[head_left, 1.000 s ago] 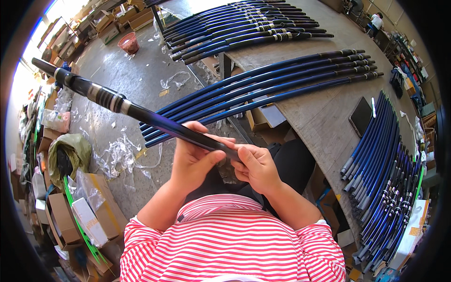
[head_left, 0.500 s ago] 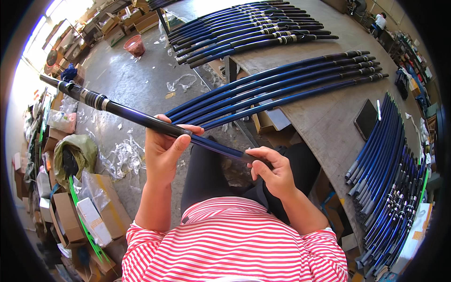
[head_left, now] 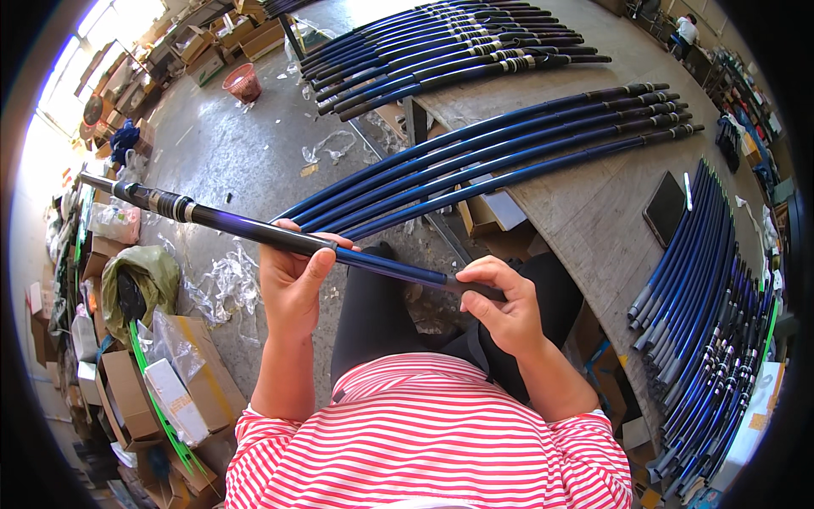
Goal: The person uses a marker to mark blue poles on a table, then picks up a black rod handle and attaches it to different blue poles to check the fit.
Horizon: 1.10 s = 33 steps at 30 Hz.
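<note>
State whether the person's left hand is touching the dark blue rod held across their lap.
Touching. The head view shows the left hand wrapped around the dark blue rod, fingers curled over its top.

Grey concrete floor [head_left: 220, 161] strewn with plastic scraps, cardboard boxes [head_left: 127, 394] left, bright daylight beyond

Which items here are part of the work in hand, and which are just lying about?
In hand: dark blue rod, left hand, right hand.
Lying about: blue rods on the table, dark tablet, red basket, cardboard boxes.
</note>
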Available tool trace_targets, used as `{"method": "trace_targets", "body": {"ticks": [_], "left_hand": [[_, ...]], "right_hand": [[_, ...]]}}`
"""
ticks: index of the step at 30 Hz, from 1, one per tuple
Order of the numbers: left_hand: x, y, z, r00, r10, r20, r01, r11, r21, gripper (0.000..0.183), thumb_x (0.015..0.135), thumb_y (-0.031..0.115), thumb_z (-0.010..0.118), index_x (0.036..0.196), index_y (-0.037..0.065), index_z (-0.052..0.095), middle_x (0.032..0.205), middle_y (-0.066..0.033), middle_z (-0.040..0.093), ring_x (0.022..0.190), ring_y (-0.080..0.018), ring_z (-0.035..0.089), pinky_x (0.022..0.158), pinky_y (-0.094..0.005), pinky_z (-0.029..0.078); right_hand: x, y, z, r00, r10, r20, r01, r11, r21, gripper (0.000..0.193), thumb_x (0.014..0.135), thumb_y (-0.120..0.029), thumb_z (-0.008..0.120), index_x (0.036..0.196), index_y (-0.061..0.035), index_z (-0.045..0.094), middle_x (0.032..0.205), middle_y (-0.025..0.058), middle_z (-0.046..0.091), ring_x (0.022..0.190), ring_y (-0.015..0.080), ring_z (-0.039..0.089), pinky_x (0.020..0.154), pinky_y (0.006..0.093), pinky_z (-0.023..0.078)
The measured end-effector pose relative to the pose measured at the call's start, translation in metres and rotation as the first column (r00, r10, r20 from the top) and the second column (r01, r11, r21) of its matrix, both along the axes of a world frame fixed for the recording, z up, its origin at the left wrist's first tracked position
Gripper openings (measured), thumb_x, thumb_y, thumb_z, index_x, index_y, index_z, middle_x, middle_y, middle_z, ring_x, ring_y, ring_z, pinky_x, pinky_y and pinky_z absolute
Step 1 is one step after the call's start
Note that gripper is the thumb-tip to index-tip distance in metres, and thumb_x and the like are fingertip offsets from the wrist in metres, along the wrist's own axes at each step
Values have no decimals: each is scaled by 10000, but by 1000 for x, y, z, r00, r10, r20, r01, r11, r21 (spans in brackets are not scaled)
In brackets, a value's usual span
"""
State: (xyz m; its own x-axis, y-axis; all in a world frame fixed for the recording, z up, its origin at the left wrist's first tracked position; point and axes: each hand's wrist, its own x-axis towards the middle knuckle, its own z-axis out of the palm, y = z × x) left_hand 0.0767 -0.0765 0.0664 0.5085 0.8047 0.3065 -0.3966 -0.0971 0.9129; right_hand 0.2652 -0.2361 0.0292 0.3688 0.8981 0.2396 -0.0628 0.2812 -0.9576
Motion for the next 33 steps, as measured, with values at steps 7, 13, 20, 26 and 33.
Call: {"method": "trace_targets", "body": {"ticks": [7,13,20,26,33], "left_hand": [[14,-12,6,991,-66,-116,66,998,-10,412,805,-32,605,1052,73,292,871,-132,604,734,-105,570,630,-187,462],[42,4,46,888,78,-453,67,953,297,369,783,28,606,1028,26,330,738,-85,568,569,-119,521,505,-234,420],[137,31,71,694,268,-668,269,764,586,288,825,195,572,973,17,402,634,-161,526,608,-317,542,570,-386,413],[192,74,68,527,418,-740,600,434,673,319,822,209,552,1001,-4,395,699,-231,567,731,-404,578,635,-453,440],[236,114,52,420,563,-712,763,205,613,323,821,207,557,1013,-6,408,615,-190,574,622,-375,589,567,-448,463]], "right_hand": [[-21,21,-6,822,-26,-569,-141,958,-249,334,932,-292,444,940,15,574,824,119,602,599,136,573,481,237,481],[-49,40,-20,404,161,-901,-640,753,-152,439,955,-326,338,688,-42,540,449,-20,313,350,74,233,334,210,183],[-59,82,2,46,405,-913,-663,696,275,451,937,-418,332,761,-58,539,592,28,448,507,129,416,422,225,321],[-1,86,-71,842,360,-402,-467,859,-210,503,906,-486,413,1083,-33,542,890,59,588,777,128,573,648,254,497],[62,81,-177,975,29,-220,-132,873,-469,310,908,-349,499,975,-57,578,769,2,578,654,70,544,577,217,472]]}}
